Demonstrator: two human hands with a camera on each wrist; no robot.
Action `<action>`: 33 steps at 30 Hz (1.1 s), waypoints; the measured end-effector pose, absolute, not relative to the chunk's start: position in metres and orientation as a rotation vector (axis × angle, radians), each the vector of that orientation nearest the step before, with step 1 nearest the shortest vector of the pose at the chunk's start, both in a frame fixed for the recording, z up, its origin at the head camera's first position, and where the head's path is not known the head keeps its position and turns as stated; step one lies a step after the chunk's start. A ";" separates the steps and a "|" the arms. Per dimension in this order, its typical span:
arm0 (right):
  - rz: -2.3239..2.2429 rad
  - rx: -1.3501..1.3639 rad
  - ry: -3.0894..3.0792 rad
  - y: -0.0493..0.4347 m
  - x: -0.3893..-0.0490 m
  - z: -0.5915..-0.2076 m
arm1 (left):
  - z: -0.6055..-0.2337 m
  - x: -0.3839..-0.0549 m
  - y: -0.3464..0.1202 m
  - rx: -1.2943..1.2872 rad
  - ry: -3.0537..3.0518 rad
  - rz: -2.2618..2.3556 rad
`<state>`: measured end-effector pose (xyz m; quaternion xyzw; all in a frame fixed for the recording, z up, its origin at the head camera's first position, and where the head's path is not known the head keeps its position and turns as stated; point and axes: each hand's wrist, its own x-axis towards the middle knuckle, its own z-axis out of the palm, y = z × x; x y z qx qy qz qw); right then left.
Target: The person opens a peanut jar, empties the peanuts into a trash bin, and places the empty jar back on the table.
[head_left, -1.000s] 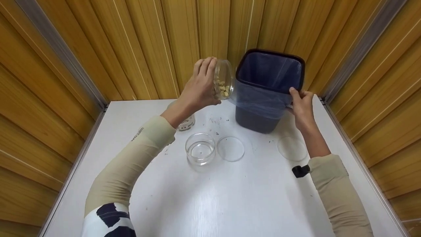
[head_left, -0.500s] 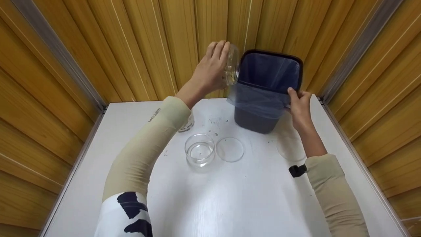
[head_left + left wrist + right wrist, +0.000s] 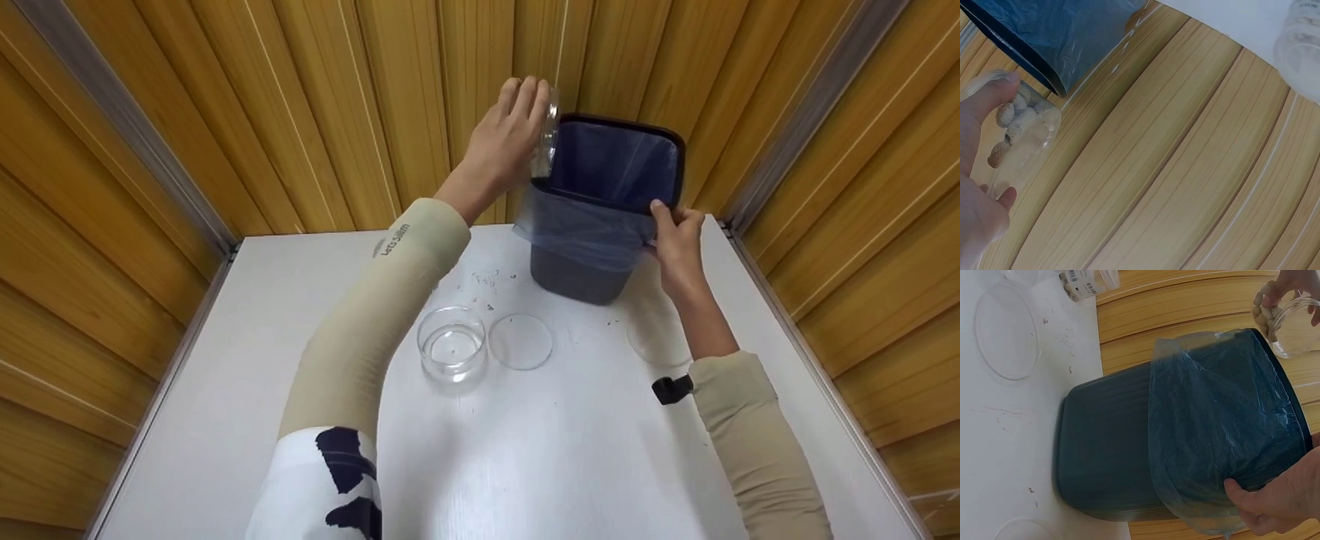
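Note:
My left hand (image 3: 506,139) grips a clear round bowl (image 3: 550,135) by its base and side. The bowl is tipped sideways at the left rim of a dark bin (image 3: 581,274), its mouth facing the bin. Inside it, in the left wrist view, lie tan lumpy pieces (image 3: 1008,138) that look like peanuts in the shell. My right hand (image 3: 681,244) holds the bin's near right corner, thumb over the rim and fingers outside. A translucent blue bag (image 3: 1207,422) lines the bin and folds down over its outside. The bin leans towards me.
On the white table (image 3: 525,450) stand another clear bowl (image 3: 424,334) and, beside it, a clear round lid (image 3: 521,341). A second clear disc (image 3: 652,337) lies under my right forearm. A labelled jar (image 3: 1081,281) stands at the back left. Wood-panel walls enclose the table.
My left hand has carried the bowl up and right to the bin's rim, turning its mouth further towards the bin. My right hand keeps its grip; the bin has barely moved.

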<state>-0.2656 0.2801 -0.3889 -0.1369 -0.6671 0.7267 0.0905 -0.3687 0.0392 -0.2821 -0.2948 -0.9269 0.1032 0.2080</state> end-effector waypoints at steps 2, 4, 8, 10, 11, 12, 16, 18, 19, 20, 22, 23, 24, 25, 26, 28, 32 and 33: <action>2.151 -0.389 -1.988 0.281 -0.265 -0.389 | -0.282 -0.370 0.042 -0.834 -2.525 0.325; 2.139 -0.376 -1.992 0.282 -0.265 -0.390 | -0.281 -0.372 0.046 -0.846 -2.484 0.355; 2.126 -0.364 -1.999 0.284 -0.264 -0.389 | -0.279 -0.374 0.053 -0.849 -2.465 0.372; 2.131 -0.368 -1.996 0.284 -0.263 -0.389 | -0.279 -0.375 0.056 -0.843 -2.470 0.386; 2.129 -0.372 -1.995 0.283 -0.263 -0.389 | -0.279 -0.375 0.057 -0.843 -2.467 0.393; 2.129 -0.375 -1.993 0.283 -0.263 -0.389 | -0.280 -0.375 0.058 -0.846 -2.462 0.398; 2.138 -0.383 -1.978 0.282 -0.263 -0.390 | -0.284 -0.375 0.060 -0.853 -2.398 0.455; 2.140 -0.390 -1.972 0.281 -0.263 -0.390 | -0.285 -0.375 0.060 -0.850 -2.359 0.481; 2.137 -0.397 -1.974 0.280 -0.264 -0.390 | -0.286 -0.376 0.061 -0.846 -2.339 0.497; 2.134 -0.401 -1.977 0.280 -0.264 -0.390 | -0.286 -0.376 0.061 -0.843 -2.326 0.506; 2.128 -0.416 -1.983 0.280 -0.266 -0.392 | -0.287 -0.376 0.061 -0.839 -2.301 0.519; 2.128 -0.421 -1.984 0.280 -0.268 -0.393 | -0.287 -0.376 0.061 -0.841 -2.293 0.522; 2.125 -0.429 -1.987 0.280 -0.269 -0.394 | -0.287 -0.376 0.061 -0.845 -2.285 0.522; 2.122 -0.435 -1.990 0.280 -0.271 -0.396 | -0.287 -0.376 0.061 -0.847 -2.284 0.523; 2.119 -0.437 -1.991 0.281 -0.273 -0.398 | -0.287 -0.376 0.061 -0.848 -2.285 0.528; 2.104 -0.443 -1.994 0.283 -0.276 -0.401 | -0.287 -0.376 0.061 -0.847 -2.277 0.522; 2.089 -0.421 -1.998 0.284 -0.278 -0.404 | -0.286 -0.376 0.061 -0.837 -2.274 0.520; 2.091 -0.412 -1.999 0.284 -0.278 -0.404 | -0.286 -0.376 0.061 -0.834 -2.271 0.517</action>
